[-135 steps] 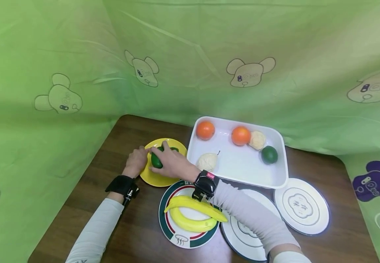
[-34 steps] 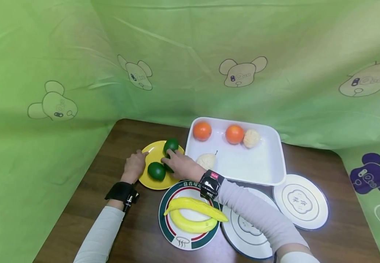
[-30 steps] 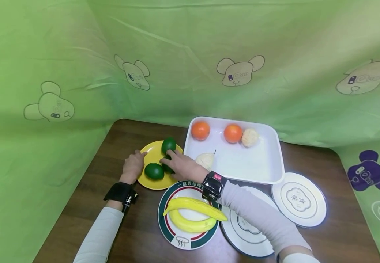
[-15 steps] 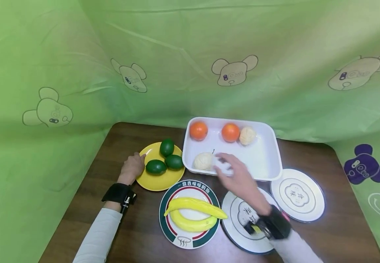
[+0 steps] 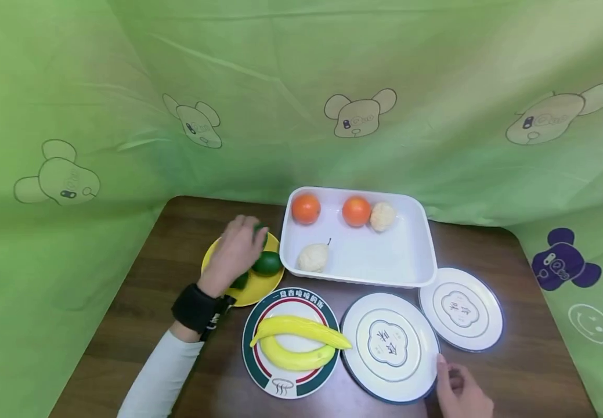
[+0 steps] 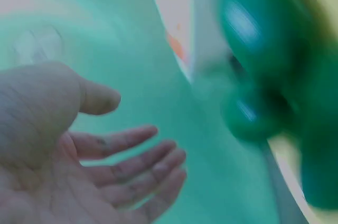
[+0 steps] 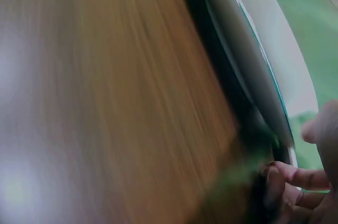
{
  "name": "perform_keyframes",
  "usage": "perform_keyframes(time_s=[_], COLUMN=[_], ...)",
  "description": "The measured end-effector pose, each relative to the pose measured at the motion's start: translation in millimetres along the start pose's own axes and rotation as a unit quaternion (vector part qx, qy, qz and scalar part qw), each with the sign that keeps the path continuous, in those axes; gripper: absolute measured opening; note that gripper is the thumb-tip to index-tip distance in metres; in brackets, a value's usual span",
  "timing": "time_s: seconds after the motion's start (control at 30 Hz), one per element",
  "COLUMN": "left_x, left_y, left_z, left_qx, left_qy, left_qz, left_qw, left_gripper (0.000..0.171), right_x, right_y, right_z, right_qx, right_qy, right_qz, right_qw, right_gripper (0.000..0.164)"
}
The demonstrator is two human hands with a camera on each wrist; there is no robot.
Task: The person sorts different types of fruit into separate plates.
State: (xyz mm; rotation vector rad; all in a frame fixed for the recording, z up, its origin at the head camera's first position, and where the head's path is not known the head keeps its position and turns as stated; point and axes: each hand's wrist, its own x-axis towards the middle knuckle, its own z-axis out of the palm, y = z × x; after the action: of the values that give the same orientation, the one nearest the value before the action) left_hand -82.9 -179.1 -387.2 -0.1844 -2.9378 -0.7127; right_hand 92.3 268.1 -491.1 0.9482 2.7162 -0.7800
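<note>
Over the yellow plate (image 5: 259, 290) reaches my left hand (image 5: 235, 252), hiding part of the dark green oval fruits (image 5: 267, 263) there. In the left wrist view the left hand (image 6: 105, 150) has spread, relaxed fingers, apart from the blurred green fruits (image 6: 264, 28). At the near right rim of a white plate (image 5: 356, 360) is my right hand (image 5: 460, 389). Its thumb lies at the rim's top and its curled fingers at the underside. The right wrist view shows this hand (image 7: 311, 182) at the plate's edge (image 7: 259, 39), partly cut off and blurred.
A white tray (image 5: 385, 261) holds two oranges (image 5: 306, 208), a pale round fruit (image 5: 382, 216) and a pale pear (image 5: 313, 257). Two bananas (image 5: 301, 328) lie on a green-rimmed plate (image 5: 253, 371). Another white plate (image 5: 489, 331) stands at the right of the wooden table (image 5: 134, 313).
The right hand put a green fruit from the tray onto the yellow plate, let go and moved right to the white plate. My left hand left the yellow rim and moved over the fruits.
</note>
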Motion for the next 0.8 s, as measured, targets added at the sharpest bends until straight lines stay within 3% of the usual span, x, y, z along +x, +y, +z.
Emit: perform_keyframes(time_s=[0.17, 0.3, 0.37, 0.47, 0.57, 0.67, 0.8], left_x=[15.7, 23.5, 27.3, 35.3, 43.3, 49.1, 54.7], left_y=[59.9, 90.4, 99.5, 105.5, 103.6, 96.7, 86.1], left_z=[23.4, 40.5, 47.5, 57.2, 68.1, 80.6, 94.0], left_qx=[-0.042, -0.003, 0.027, 0.061, 0.078, 0.072, 0.047], left_qy=[-0.066, -0.087, -0.102, -0.144, -0.213, -0.276, -0.320], left_qz=[0.083, 0.140, 0.148, 0.130, 0.087, 0.050, 0.029], left_qw=[0.9935, 0.9863, 0.9834, 0.9791, 0.9701, 0.9572, 0.9459], left_gripper=[0.041, 0.046, 0.049, 0.056, 0.064, 0.072, 0.087], right_x=[1, 3, 3, 3, 3, 4, 5], right_y=[-19, -25, -27, -30, -31, -29, -27], right_z=[11, 16, 17, 16, 14, 14, 16], right_qx=[-0.074, -0.081, -0.086, -0.097, -0.107, -0.108, -0.101], right_qy=[-0.042, -0.039, -0.040, -0.048, -0.049, -0.052, -0.050], right_qz=[-0.034, -0.052, -0.051, -0.044, -0.037, -0.035, -0.038], right_qw=[0.996, 0.995, 0.994, 0.993, 0.992, 0.992, 0.993], right_gripper=[0.096, 0.093, 0.092, 0.096, 0.098, 0.096, 0.092])
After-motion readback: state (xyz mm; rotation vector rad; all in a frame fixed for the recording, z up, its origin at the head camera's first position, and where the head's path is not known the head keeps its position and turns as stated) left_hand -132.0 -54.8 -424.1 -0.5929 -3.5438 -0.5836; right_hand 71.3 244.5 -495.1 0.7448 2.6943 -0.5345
